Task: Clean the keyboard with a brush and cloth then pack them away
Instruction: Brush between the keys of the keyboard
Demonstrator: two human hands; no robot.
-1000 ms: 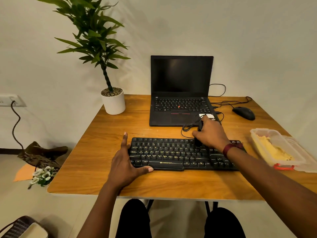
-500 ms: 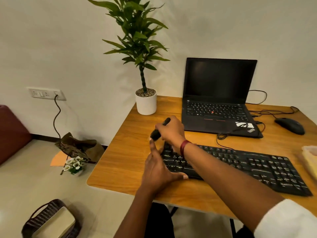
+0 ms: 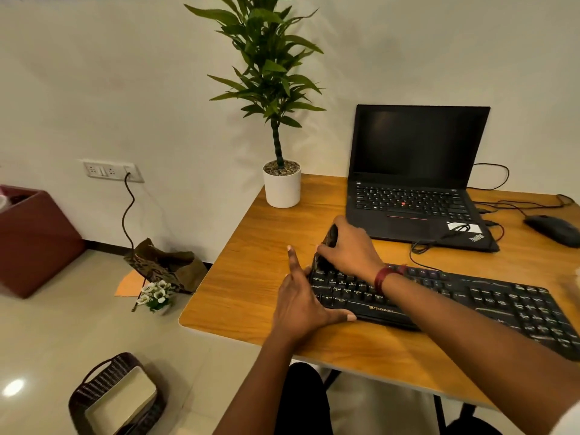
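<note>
A black keyboard [image 3: 470,304] lies across the front of the wooden table [image 3: 251,277]. My right hand [image 3: 350,244] grips a black brush [image 3: 328,246] and holds it down on the keyboard's far left corner. My left hand [image 3: 301,301] rests against the keyboard's left end, index finger straight along the edge and thumb lying on the front rim. The brush's bristles are hidden by my fingers. No cloth is in view.
An open black laptop [image 3: 414,189] stands behind the keyboard, with cables and a black mouse [image 3: 554,229] to its right. A potted plant [image 3: 281,183] is at the table's back left corner. On the floor are a woven basket [image 3: 116,397], small flowers [image 3: 155,295] and a maroon bin [image 3: 34,240].
The view has swung left. My right hand carried the brush from the middle of the keyboard to its left end and lowered it onto the corner keys. My left hand stayed put.
</note>
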